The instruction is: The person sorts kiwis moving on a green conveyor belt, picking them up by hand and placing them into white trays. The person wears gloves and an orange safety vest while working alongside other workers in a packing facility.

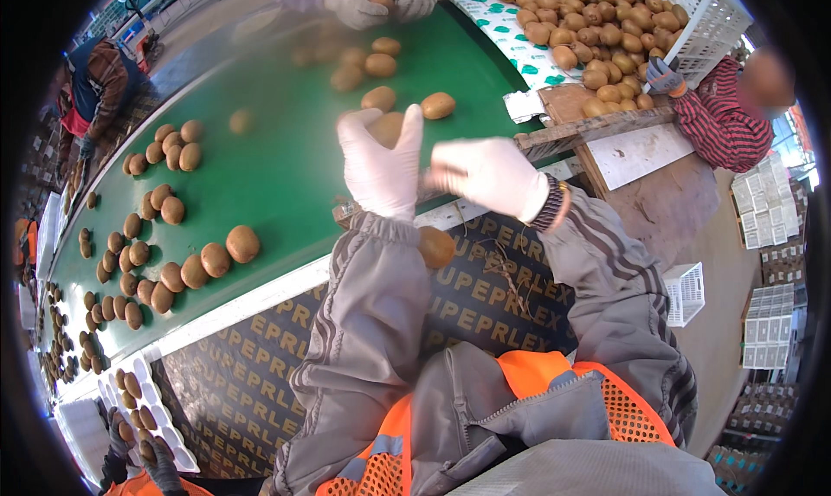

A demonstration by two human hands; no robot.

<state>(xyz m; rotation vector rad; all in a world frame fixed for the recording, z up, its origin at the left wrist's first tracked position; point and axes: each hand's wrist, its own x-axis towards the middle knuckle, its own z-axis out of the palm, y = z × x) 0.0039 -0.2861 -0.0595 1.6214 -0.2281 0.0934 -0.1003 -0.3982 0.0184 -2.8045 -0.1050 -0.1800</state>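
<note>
My left hand (383,168), in a white glove, reaches over the green conveyor belt (292,191). A brown kiwifruit (387,130) sits between its spread thumb and fingers. Beside it, on the right, is my right hand (487,176), also gloved; its fingers are blurred, and I cannot tell whether they hold anything. Another kiwifruit (436,247) shows below my hands, in front of the dark printed board (500,282); my left sleeve partly covers it. A single kiwifruit (438,106) rests on the belt just beyond my left hand.
Across the belt, a person's gloved hands (383,2) handle a kiwifruit. At right, a person holds a white crate (707,28) by a heap of kiwifruit (597,35). A wooden ledge (594,132) borders the heap. Lower left, gloved hands fill a white tray (165,424).
</note>
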